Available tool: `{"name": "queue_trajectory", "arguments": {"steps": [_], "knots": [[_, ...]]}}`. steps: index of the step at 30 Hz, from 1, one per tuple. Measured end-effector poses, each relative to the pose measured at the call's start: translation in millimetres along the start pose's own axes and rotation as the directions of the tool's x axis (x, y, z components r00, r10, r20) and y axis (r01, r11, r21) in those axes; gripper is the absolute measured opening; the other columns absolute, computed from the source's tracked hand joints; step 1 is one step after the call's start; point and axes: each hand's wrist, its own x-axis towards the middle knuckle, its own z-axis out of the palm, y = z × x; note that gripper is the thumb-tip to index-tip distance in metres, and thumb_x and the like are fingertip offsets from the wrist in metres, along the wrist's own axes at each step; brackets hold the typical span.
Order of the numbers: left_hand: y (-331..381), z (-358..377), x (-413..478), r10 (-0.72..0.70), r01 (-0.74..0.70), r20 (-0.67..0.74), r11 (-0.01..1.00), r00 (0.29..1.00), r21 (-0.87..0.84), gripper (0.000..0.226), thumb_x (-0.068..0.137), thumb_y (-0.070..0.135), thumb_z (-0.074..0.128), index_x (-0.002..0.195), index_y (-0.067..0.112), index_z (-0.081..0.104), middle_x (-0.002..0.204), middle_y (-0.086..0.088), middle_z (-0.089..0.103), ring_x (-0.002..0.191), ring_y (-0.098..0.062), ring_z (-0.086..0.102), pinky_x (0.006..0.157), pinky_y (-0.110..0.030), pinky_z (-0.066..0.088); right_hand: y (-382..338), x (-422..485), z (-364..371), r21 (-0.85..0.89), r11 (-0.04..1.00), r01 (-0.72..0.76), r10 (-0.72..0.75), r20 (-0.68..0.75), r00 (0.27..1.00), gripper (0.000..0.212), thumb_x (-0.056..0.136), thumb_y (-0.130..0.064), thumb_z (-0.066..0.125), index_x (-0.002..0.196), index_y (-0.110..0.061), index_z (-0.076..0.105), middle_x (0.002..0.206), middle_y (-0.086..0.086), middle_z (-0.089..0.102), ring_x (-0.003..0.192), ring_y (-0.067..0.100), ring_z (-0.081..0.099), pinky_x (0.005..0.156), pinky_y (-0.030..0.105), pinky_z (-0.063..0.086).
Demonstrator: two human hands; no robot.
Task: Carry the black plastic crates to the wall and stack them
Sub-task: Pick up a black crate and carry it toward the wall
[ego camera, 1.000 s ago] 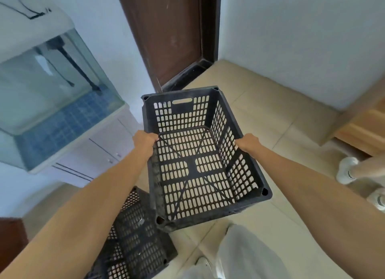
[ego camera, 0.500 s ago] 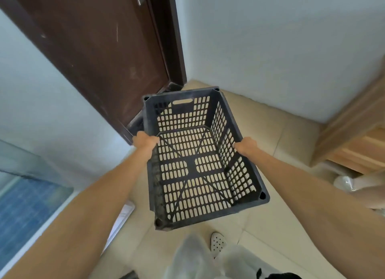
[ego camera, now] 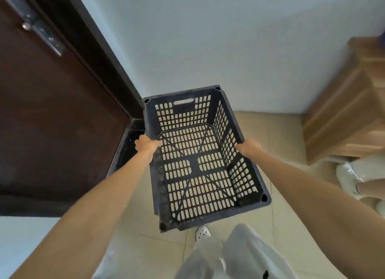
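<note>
head view: black crate (ego camera: pixel 198 160) was held off the tiled floor (ego camera: pixel 277 133), near the wall (ego camera: pixel 229 49). left hand (ego camera: pixel 145 144) and right hand (ego camera: pixel 249 147) gripped its long side rims, fingers curled over.

A dark brown door (ego camera: pixel 52 122) fills the left side, with a metal latch (ego camera: pixel 44 36) fixed near its top. Beige floor tiles (ego camera: pixel 287 195) run to a wooden cabinet (ego camera: pixel 343 112) on the right, with a white shoe (ego camera: pixel 348 178) just below it.
</note>
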Motion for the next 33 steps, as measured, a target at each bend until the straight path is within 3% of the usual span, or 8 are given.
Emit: {"name": "queue_trajectory", "arguments": {"steps": [4, 7, 14, 17, 19, 21, 24, 33], "knots": [[70.3, 45.7, 50.0, 0.074, -0.085, 0.093, 0.989, 0.993, 0.119, 0.044, 0.079, 0.013, 0.076, 0.117, 0.002, 0.057, 0.119, -0.014, 0.060, 0.110, -0.033, 0.061, 0.092, -0.041, 0.052, -9.4, 61.3, -15.3, 0.068, 0.993, -0.094, 0.095, -0.016, 0.995, 0.035, 0.099, -0.029, 0.051, 0.120, -0.002, 0.055, 0.111, 0.015, 0.065, 0.099, 0.028, 0.064, 0.082, 0.035, 0.054], [120.6, 87.4, 86.1, 0.107, -0.138, 0.158, 0.971, 0.982, 0.195, 0.045, 0.080, 0.009, 0.075, 0.120, -0.001, 0.058, 0.120, -0.016, 0.061, 0.113, -0.032, 0.060, 0.090, -0.038, 0.050, -11.0, 109.1, -28.6, 0.148, 0.976, -0.160, 0.163, -0.010, 0.987, 0.039, 0.099, -0.028, 0.051, 0.123, 0.002, 0.053, 0.115, 0.018, 0.064, 0.105, 0.031, 0.063, 0.090, 0.038, 0.053], [211.1, 183.7, 165.3, 0.082, -0.174, 0.345, 0.954, 0.935, 0.244, 0.040, 0.078, 0.006, 0.075, 0.113, 0.006, 0.056, 0.114, -0.013, 0.063, 0.108, -0.031, 0.063, 0.095, -0.046, 0.052, -6.6, 190.2, -60.1, 0.268, 0.898, -0.350, 0.359, 0.018, 0.933, 0.042, 0.099, -0.032, 0.051, 0.122, 0.003, 0.051, 0.106, 0.016, 0.064, 0.087, 0.025, 0.062, 0.057, 0.025, 0.045], [244.8, 219.0, 182.2, 0.122, -0.261, 0.424, 0.922, 0.897, 0.288, 0.033, 0.082, 0.004, 0.072, 0.112, 0.008, 0.058, 0.113, -0.012, 0.064, 0.107, -0.028, 0.063, 0.098, -0.045, 0.051, -5.3, 212.7, -66.0, 0.312, 0.856, -0.413, 0.426, 0.028, 0.904, 0.043, 0.099, -0.032, 0.052, 0.123, 0.003, 0.050, 0.100, 0.014, 0.060, 0.099, 0.028, 0.065, 0.063, 0.025, 0.048], [267.9, 241.3, 194.9, 0.166, -0.337, 0.464, 0.888, 0.870, 0.314, 0.029, 0.084, 0.003, 0.071, 0.107, 0.009, 0.055, 0.110, -0.009, 0.062, 0.104, -0.024, 0.061, 0.096, -0.040, 0.051, -7.3, 226.9, -66.9, 0.365, 0.814, -0.452, 0.481, 0.013, 0.877, 0.049, 0.098, -0.031, 0.054, 0.131, 0.004, 0.043, 0.110, 0.017, 0.060, 0.105, 0.030, 0.064, 0.072, 0.029, 0.050], [289.2, 263.5, 213.5, 0.216, -0.432, 0.498, 0.821, 0.840, 0.373, 0.036, 0.084, 0.008, 0.072, 0.113, 0.003, 0.051, 0.111, -0.008, 0.059, 0.102, -0.023, 0.059, 0.089, -0.036, 0.051, -12.0, 240.0, -65.9, 0.416, 0.770, -0.484, 0.533, -0.002, 0.846, 0.056, 0.098, -0.031, 0.055, 0.138, 0.001, 0.034, 0.122, 0.020, 0.057, 0.097, 0.028, 0.060, 0.070, 0.031, 0.047], [316.5, 293.2, 243.0, 0.262, -0.558, 0.575, 0.710, 0.775, 0.430, 0.055, 0.081, 0.014, 0.075, 0.127, 0.003, 0.047, 0.126, -0.015, 0.054, 0.112, -0.031, 0.059, 0.090, -0.041, 0.053, -19.5, 261.7, -56.5, 0.497, 0.700, -0.512, 0.593, -0.005, 0.805, 0.058, 0.097, -0.032, 0.057, 0.141, -0.002, 0.032, 0.127, 0.021, 0.054, 0.103, 0.030, 0.058, 0.072, 0.033, 0.045], [365.8, 373.2, 307.5, 0.341, -0.855, 0.788, 0.292, 0.512, 0.430, 0.056, 0.083, 0.012, 0.072, 0.129, -0.003, 0.043, 0.131, -0.021, 0.043, 0.118, -0.035, 0.050, 0.101, -0.042, 0.046, -51.4, 323.4, 18.2, 0.702, 0.405, -0.586, 0.750, 0.111, 0.652, 0.052, 0.098, -0.031, 0.054, 0.138, -0.001, 0.037, 0.124, 0.019, 0.055, 0.091, 0.026, 0.052, 0.073, 0.034, 0.045]]}}
